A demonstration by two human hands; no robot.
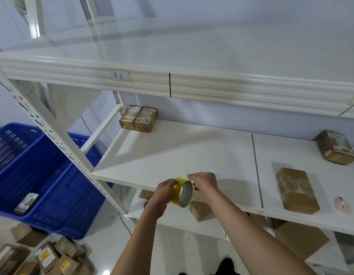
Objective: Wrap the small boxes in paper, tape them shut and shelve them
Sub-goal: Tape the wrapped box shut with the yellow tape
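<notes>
White shelf (172,151), handwritten label (120,75)

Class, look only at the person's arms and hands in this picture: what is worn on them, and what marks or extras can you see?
Both forearms are bare from the bottom edge of the picture up to the wrists: no sleeves, gloves, watch or bracelet show. The left hand and the right hand also show no rings, as far as the view lets us tell. The upper arms lie outside the picture, so any short sleeves cannot be seen.
</notes>
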